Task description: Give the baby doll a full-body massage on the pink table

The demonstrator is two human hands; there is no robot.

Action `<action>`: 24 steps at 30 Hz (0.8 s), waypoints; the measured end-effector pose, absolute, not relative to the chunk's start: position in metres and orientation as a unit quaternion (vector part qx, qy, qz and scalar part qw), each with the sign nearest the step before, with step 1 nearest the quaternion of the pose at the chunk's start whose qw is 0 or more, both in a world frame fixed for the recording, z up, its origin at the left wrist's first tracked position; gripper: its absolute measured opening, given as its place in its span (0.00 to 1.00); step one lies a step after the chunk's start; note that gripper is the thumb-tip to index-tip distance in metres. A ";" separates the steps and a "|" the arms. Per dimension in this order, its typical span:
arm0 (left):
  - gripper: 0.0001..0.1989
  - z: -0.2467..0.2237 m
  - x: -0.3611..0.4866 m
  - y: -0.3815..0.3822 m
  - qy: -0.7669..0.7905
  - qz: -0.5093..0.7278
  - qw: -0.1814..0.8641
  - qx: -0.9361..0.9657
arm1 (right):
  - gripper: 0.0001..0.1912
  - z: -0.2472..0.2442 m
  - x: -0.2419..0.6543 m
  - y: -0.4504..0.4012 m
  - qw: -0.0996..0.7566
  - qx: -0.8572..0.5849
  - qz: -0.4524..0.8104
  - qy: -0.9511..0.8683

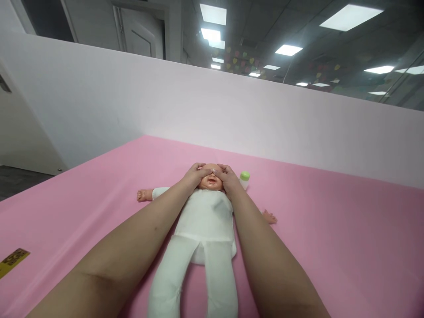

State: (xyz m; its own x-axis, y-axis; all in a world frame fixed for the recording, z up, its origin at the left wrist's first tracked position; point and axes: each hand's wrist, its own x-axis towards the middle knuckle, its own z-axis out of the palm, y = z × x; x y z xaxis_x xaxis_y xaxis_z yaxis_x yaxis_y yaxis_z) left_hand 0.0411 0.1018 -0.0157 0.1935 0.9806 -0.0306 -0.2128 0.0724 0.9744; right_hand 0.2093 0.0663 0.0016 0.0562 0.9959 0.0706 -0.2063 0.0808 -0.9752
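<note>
A baby doll [205, 216] with a white cloth body lies on its back, its legs toward me and its arms spread to the sides. My left hand [196, 175] cups one side of the doll's head, with the thumb laid across the eye area. On the other side, my right hand [229, 177] holds the head the same way. Both thumbs nearly meet over the nose, so the doll's eyes are hidden. Its mouth and chin show between my palms. Just beyond my right wrist stands a small bottle [244, 178] with a green cap.
The doll rests on a pink padded surface [318, 221]. A yellow label with a printed code [13, 261] lies at the left edge. Behind rises a low white wall [232, 115], with glass and ceiling lights above it. A white door panel [20, 123] is at far left.
</note>
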 end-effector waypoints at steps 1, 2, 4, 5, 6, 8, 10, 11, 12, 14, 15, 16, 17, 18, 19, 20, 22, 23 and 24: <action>0.47 -0.015 0.042 0.103 0.406 0.489 0.610 0.473 | 0.36 0.000 0.210 0.068 0.582 -0.435 0.515 -0.455; 0.45 -0.015 0.043 0.104 0.408 0.491 0.608 0.473 | 0.36 -0.002 0.210 0.069 0.585 -0.430 0.513 -0.458; 0.41 -0.016 0.045 0.106 0.410 0.500 0.599 0.473 | 0.34 -0.006 0.211 0.072 0.591 -0.423 0.509 -0.461; 0.38 -0.016 0.046 0.107 0.410 0.503 0.596 0.473 | 0.34 -0.008 0.212 0.074 0.594 -0.421 0.508 -0.461; 0.36 -0.017 0.047 0.108 0.410 0.503 0.596 0.473 | 0.33 -0.010 0.212 0.075 0.595 -0.419 0.509 -0.459; 0.32 -0.018 0.047 0.110 0.408 0.503 0.597 0.472 | 0.31 -0.012 0.213 0.077 0.598 -0.417 0.515 -0.451; 0.29 -0.018 0.046 0.110 0.405 0.505 0.601 0.469 | 0.31 -0.014 0.214 0.079 0.599 -0.413 0.530 -0.436; 0.29 -0.018 0.046 0.110 0.402 0.507 0.603 0.467 | 0.30 -0.014 0.214 0.080 0.600 -0.410 0.538 -0.427; 0.29 -0.018 0.045 0.109 0.398 0.508 0.605 0.466 | 0.30 -0.014 0.215 0.080 0.600 -0.406 0.547 -0.419; 0.29 -0.018 0.044 0.107 0.388 0.510 0.613 0.463 | 0.29 -0.015 0.217 0.081 0.597 -0.402 0.564 -0.406; 0.30 -0.018 0.044 0.106 0.381 0.509 0.618 0.462 | 0.29 -0.016 0.219 0.082 0.594 -0.399 0.572 -0.402; 0.31 -0.017 0.043 0.105 0.374 0.509 0.624 0.460 | 0.29 -0.016 0.221 0.081 0.590 -0.394 0.581 -0.399; 0.31 -0.017 0.042 0.104 0.367 0.509 0.630 0.458 | 0.28 -0.017 0.223 0.081 0.585 -0.388 0.591 -0.398; 0.32 -0.017 0.042 0.103 0.362 0.509 0.634 0.455 | 0.28 -0.017 0.226 0.080 0.580 -0.379 0.600 -0.399; 0.32 -0.017 0.041 0.102 0.358 0.508 0.639 0.453 | 0.28 -0.018 0.229 0.079 0.572 -0.371 0.610 -0.403; 0.33 -0.018 0.040 0.101 0.354 0.507 0.643 0.452 | 0.28 -0.018 0.232 0.078 0.562 -0.363 0.619 -0.410; 0.33 -0.018 0.038 0.101 0.347 0.501 0.652 0.452 | 0.31 -0.018 0.237 0.074 0.538 -0.353 0.635 -0.427; 0.33 -0.019 0.038 0.101 0.344 0.499 0.655 0.451 | 0.32 -0.017 0.239 0.073 0.527 -0.349 0.642 -0.433; 0.33 -0.019 0.037 0.100 0.341 0.498 0.658 0.451 | 0.34 -0.016 0.241 0.071 0.520 -0.347 0.648 -0.435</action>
State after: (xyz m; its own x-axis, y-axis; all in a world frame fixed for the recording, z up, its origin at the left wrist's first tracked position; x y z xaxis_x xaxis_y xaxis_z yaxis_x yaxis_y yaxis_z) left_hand 0.0369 0.1004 -0.0187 0.2712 0.9625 -0.0004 -0.3471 0.0982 0.9327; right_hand 0.2406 0.0711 -0.0163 -0.2179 0.9760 0.0029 -0.3717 -0.0803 -0.9249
